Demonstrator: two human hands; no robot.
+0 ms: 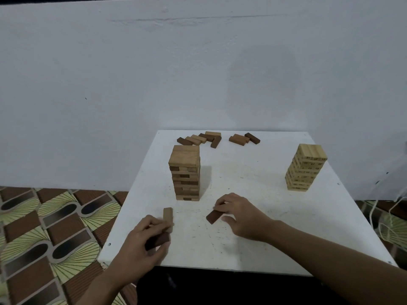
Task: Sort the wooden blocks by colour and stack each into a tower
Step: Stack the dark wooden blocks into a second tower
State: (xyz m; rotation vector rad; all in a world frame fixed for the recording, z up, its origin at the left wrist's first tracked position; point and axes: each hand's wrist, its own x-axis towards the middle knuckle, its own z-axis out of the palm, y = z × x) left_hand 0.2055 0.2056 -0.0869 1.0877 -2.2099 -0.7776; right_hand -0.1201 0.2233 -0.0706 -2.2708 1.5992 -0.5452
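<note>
**Both my hands holding blocks at the near side of the table**

The white table (253,245) carries two towers. The one on the left, the brown tower (186,172), mixes tan and darker layers. The pale tower (305,168) stands well apart from it, near the right edge.

My left hand (141,245) reaches in over the near left corner, back of the hand towards me, fingers curled round two blocks. A tan block (168,213) sticks out past my fingertips, pointing away from me. A dark block (159,239) lies under my thumb, with most of its length covered by the hand.

My right hand (240,214) comes in from the right, forearm slanting across the table's near edge. It pinches a reddish-brown block (214,216) by its far end, fingers on top and thumb below. I cannot tell whether that block's free end touches the table.

Along the far edge lie loose blocks in two heaps, a bigger left heap (198,139) just behind the brown tower and a smaller right heap (243,139). They overlap, so their count is unclear.
</note>
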